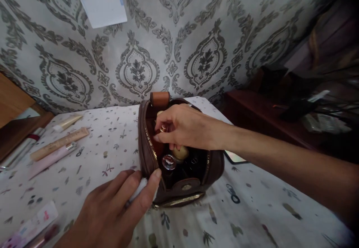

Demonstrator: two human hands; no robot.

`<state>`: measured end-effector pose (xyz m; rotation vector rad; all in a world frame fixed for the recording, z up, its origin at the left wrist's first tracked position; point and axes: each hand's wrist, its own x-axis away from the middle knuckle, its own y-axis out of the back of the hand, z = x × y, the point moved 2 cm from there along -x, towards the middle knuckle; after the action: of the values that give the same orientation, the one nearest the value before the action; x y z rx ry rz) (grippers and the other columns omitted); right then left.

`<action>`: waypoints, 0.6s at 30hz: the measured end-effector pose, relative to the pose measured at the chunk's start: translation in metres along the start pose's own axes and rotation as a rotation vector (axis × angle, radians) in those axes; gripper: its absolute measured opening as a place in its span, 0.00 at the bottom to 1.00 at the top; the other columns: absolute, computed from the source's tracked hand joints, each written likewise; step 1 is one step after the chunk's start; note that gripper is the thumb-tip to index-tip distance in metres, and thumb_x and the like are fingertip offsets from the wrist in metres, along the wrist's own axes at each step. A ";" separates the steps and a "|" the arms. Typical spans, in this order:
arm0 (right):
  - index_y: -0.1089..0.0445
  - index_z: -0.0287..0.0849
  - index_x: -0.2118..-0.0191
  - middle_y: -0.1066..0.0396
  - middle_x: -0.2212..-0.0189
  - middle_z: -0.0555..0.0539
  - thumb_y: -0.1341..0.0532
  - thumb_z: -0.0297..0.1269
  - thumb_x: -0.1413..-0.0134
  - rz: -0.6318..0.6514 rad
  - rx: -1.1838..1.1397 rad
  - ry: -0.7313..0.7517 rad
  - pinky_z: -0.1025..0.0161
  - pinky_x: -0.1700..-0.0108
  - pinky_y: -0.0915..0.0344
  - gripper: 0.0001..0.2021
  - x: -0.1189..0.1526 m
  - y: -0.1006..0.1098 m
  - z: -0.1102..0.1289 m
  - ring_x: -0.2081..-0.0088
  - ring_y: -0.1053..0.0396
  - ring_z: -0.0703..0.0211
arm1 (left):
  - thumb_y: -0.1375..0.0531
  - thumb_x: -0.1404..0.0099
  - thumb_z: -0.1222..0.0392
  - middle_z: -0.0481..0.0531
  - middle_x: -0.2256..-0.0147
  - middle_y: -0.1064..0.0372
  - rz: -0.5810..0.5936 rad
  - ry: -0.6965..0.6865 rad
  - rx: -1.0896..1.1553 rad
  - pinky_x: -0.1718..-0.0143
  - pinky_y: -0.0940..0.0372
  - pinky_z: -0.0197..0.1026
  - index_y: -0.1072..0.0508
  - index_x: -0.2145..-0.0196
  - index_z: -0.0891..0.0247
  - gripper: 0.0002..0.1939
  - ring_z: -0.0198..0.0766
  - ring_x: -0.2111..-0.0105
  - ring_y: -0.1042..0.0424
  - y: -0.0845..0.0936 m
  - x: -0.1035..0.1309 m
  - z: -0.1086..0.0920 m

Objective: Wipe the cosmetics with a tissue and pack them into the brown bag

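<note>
A brown bag [144, 150] with gold zippers stands unzipped on the patterned cloth [112, 139]. Over its opening, my right hand [185, 124] has its fingers closed on a small gold-ringed item [163, 128], mostly hidden by the fingers. Inside the bag, below that hand, are a round silver-rimmed cap [168, 162], a yellowish rounded item [180, 153] and dark items too dim to make out. My left hand [112, 207] is at the bag's near left edge, thumb against the zipper side, with a white wad [139, 191] held between thumb and fingers.
Several cosmetic tubes [60, 143] lie at the left. A pink-and-white packet [36, 225] lies at the lower left. Behind the bag rises a patterned wall [171, 46]. A flat device [235, 157] shows partly beneath my right forearm. Dark red furniture [252, 109] stands at the right.
</note>
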<state>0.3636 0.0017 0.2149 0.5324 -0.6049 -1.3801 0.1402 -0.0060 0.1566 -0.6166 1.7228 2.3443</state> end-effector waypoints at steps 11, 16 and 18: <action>0.32 0.37 0.77 0.31 0.79 0.51 0.38 0.24 0.53 -0.066 0.287 0.089 0.71 0.76 0.43 0.06 -0.008 -0.010 0.003 0.77 0.33 0.67 | 0.54 0.42 0.76 0.53 0.60 0.29 -0.045 -0.001 0.002 0.68 0.31 0.35 0.42 0.36 0.64 0.35 0.39 0.59 0.30 0.001 -0.003 -0.001; 0.29 0.36 0.69 0.30 0.75 0.51 0.44 0.20 0.48 0.010 0.103 0.048 0.73 0.77 0.40 0.09 -0.010 -0.016 0.001 0.79 0.32 0.69 | 0.53 0.42 0.76 0.53 0.59 0.29 -0.067 0.008 -0.007 0.69 0.32 0.35 0.37 0.41 0.64 0.32 0.39 0.59 0.30 0.002 -0.004 -0.002; 0.29 0.35 0.72 0.31 0.75 0.51 0.44 0.20 0.48 0.036 0.091 0.016 0.73 0.78 0.40 0.09 -0.012 -0.017 0.000 0.79 0.31 0.68 | 0.54 0.42 0.76 0.53 0.60 0.29 -0.076 0.011 -0.010 0.69 0.33 0.35 0.36 0.41 0.64 0.31 0.39 0.59 0.31 0.002 -0.004 -0.003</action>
<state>0.3503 0.0118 0.2025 0.6029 -0.6635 -1.3177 0.1439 -0.0086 0.1598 -0.6850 1.6632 2.3034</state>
